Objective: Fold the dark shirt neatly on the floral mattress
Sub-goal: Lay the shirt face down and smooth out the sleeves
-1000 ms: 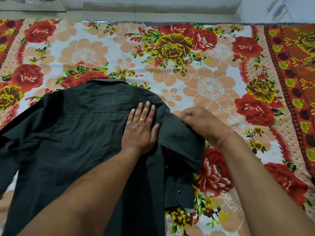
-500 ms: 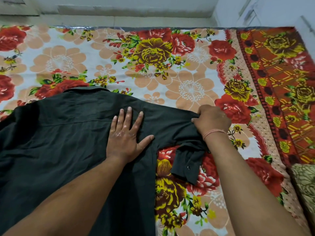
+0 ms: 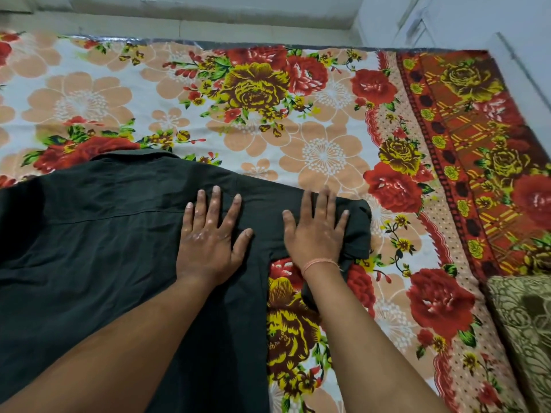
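Note:
The dark shirt (image 3: 98, 242) lies back side up on the floral mattress (image 3: 298, 138), its collar pointing away from me. My left hand (image 3: 210, 234) rests flat on the shirt's right shoulder area, fingers spread. My right hand (image 3: 316, 231) lies flat, fingers apart, on the right sleeve (image 3: 357, 228), which is spread out to the right with its end bunched under and beside my wrist. Neither hand grips the cloth. The shirt's left side and hem run out of view.
A pale wall (image 3: 208, 13) runs along the mattress's far edge. The mattress has a red and yellow patterned border (image 3: 465, 138) on the right. A brown patterned cushion (image 3: 524, 329) sits at the lower right. White wall or door panels (image 3: 447, 19) stand at the far right.
My right hand let go of the sleeve it was pinching and now lies flat on it. The sleeve went from folded over to spread rightward. My left hand stayed pressed on the shirt.

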